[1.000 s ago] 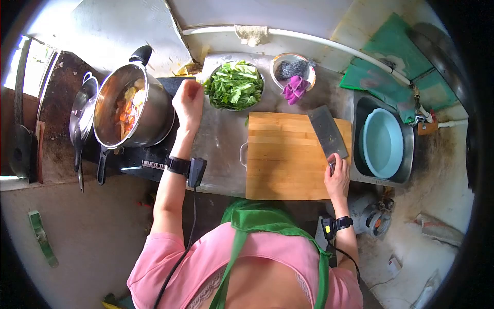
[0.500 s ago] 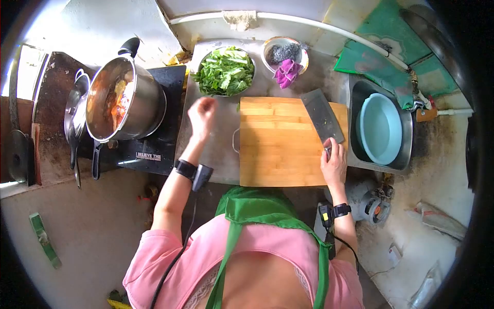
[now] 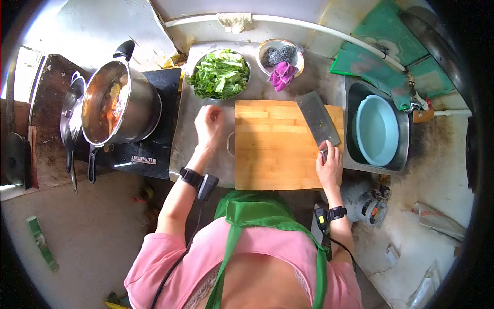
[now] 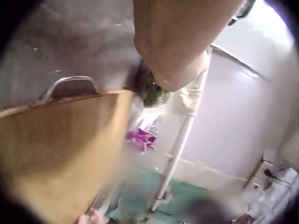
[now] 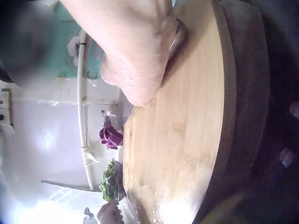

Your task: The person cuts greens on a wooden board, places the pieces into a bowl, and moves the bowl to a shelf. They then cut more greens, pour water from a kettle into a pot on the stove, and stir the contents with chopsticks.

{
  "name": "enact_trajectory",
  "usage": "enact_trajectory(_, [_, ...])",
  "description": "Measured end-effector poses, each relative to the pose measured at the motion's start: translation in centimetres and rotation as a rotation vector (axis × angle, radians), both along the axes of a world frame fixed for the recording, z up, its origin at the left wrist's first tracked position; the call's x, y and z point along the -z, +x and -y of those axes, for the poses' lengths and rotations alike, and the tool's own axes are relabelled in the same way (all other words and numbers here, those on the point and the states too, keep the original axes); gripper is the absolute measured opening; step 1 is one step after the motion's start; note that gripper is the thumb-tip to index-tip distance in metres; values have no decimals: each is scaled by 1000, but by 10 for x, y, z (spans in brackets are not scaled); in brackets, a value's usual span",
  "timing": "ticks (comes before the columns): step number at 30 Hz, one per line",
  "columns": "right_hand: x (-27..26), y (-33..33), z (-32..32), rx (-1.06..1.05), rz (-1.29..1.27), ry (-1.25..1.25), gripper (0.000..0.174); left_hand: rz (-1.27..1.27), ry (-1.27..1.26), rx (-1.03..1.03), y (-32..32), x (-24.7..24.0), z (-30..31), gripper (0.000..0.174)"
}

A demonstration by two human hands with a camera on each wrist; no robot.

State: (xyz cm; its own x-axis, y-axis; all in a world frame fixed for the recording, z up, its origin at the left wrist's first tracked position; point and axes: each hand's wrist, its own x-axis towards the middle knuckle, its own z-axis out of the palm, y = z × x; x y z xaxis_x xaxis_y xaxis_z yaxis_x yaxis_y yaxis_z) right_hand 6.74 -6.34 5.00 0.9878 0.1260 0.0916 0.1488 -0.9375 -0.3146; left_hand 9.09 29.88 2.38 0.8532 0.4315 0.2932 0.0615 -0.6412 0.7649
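One pot lid point(image 3: 69, 116) leans at the far left against one steel pot point(image 3: 146, 110) of orange stew, which stands on one black cooktop point(image 3: 154, 149). Just right of the cooktop, the left hand point(image 3: 208, 123) rests on the bare steel surface point(image 3: 185, 152) with its fingers curled in. Neither the head view nor the left wrist view shows whether anything is in them. It lies beside the left edge of the one wooden cutting board point(image 3: 278, 154), near the board's metal handle point(image 4: 70, 84), and touches neither.

Behind this hand stand two bowls. The larger bowl point(image 3: 249, 69) is full of chopped greens point(image 3: 220, 74). The smaller bowl point(image 3: 260, 51) holds one steel scouring pad point(image 3: 280, 53), and one purple cloth point(image 3: 282, 74) hangs over its rim.

The board's middle is bare. One cleaver point(image 3: 318, 117) lies flat on its right part, with the blade pointing away from the person and the handle at the board's right edge. The right hand point(image 3: 329, 167) is closed round that handle, at the near right corner of the board. In the right wrist view the heel of this hand sits just above the wood. Nothing stands between the two hands but the board itself.

To the right of the cleaver the sink point(image 3: 351, 103) holds one pale blue basin point(image 3: 378, 129).
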Motion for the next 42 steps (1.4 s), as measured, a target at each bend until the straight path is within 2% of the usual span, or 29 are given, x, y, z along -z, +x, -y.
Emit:
enact_trajectory(3, [1,1,0,-14,32,23,45,207,50,36,15,-49,-18,7])
enact_trajectory(5, [2,2,2,-16,27,27,46,193,-5,55,36,-71,-29,8])
enact_trajectory(7, [5,1,3,-23,61,5,45,172,132,92,60,-71,-34,9])
enact_trajectory(9, [4,-3,5,-44,47,-1,45,85,212,189,73,-54,-48,13])
enact_trajectory(11, [5,1,4,-32,48,0,45,141,219,187,71,-46,-50,14])
enact_trajectory(13, [4,0,4,-42,63,-5,45,251,95,63,55,-64,-41,12])
enact_trajectory(15, [5,2,4,-37,53,13,46,210,91,13,37,-61,-38,11])
enact_trajectory(17, [5,1,4,-36,44,27,46,164,123,99,17,-40,-29,13])
enact_trajectory(19, [4,1,3,-36,67,12,45,43,-42,164,4,-7,-12,13])
enact_trajectory(21, [4,1,2,-36,69,10,45,-98,-21,194,6,15,-3,17])
enact_trajectory(23, [4,1,3,-36,75,4,45,-68,-105,193,13,28,4,17])
enact_trajectory(27, [3,1,1,-31,64,-1,45,-134,-14,246,21,31,5,14])
enact_trajectory(29, [3,0,1,-27,57,3,45,-172,170,195,20,28,10,9])
enact_trajectory(33, [3,0,2,-21,52,2,45,-154,168,189,10,25,11,7])
enact_trajectory(35, [5,1,1,-23,45,12,46,-48,57,172,-2,33,-2,6])
enact_trajectory(36, [11,0,3,-19,83,11,46,-85,13,125,-4,31,-9,5])
enact_trajectory(40, [14,-1,4,-17,134,32,47,214,62,62,12,-63,-15,9])
enact_trajectory(42, [11,3,2,-28,161,34,47,265,144,85,33,-88,-22,13])
